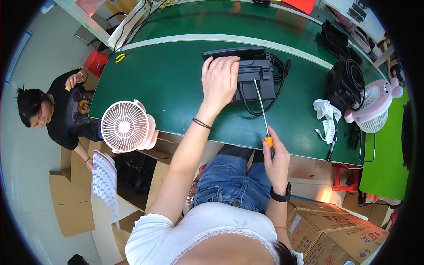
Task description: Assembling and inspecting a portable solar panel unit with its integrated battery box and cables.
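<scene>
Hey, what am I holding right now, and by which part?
Your right hand holds a screwdriver by its orange and dark handle. Your left hand lies on the black device; whether it grips it cannot be told.

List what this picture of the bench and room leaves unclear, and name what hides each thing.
All in the head view:
Black device: partly covered by the left hand.
Screwdriver: tip too small to tell whether it sits in a screw; handle partly covered by the right hand.
Dark things in the open carton: too dark to tell apart.
Dark hair, lower left: the rest is cut off by the picture's edge.
</scene>
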A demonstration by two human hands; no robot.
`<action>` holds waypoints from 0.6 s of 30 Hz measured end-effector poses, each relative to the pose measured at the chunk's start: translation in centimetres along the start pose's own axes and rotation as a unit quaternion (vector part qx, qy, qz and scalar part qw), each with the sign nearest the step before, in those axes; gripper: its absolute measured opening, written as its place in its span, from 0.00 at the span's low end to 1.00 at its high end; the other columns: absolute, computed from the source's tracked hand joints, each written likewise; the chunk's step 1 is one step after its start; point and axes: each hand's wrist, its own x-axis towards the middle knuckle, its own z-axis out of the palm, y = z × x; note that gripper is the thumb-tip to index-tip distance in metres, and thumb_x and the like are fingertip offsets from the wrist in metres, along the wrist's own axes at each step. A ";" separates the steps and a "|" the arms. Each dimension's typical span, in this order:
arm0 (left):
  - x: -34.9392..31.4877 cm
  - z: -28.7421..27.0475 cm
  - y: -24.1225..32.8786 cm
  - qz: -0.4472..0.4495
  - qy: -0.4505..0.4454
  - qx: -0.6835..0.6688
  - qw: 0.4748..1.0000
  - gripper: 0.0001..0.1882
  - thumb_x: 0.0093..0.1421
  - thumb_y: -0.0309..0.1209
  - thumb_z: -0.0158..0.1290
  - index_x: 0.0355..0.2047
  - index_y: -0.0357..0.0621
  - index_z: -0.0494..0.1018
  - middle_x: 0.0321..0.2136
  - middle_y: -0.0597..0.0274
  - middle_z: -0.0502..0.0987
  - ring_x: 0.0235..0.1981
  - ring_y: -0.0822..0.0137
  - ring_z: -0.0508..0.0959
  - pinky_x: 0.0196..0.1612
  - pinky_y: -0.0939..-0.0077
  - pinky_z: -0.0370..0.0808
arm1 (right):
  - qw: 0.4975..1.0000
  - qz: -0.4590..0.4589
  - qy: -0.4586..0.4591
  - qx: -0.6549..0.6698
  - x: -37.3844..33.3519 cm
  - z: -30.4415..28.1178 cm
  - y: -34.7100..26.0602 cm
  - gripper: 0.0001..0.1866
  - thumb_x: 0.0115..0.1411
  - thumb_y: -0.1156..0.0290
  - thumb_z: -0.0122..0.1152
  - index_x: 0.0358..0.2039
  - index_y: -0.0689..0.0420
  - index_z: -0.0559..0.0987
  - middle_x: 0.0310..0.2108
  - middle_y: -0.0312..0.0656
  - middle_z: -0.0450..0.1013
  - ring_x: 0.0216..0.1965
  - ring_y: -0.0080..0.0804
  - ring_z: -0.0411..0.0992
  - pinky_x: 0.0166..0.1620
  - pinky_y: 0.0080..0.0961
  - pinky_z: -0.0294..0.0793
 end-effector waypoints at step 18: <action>0.9 0.3 -1.5 -0.097 -0.056 0.026 0.993 0.21 0.72 0.38 0.35 0.43 0.51 0.80 0.42 0.60 0.81 0.50 0.58 0.77 0.63 0.45 0.56 | 0.988 -0.046 0.005 -0.150 2.3 -0.1 -1.3 0.21 0.61 0.76 0.61 0.56 0.52 0.77 0.34 0.46 0.77 0.32 0.42 0.76 0.36 0.34 0.76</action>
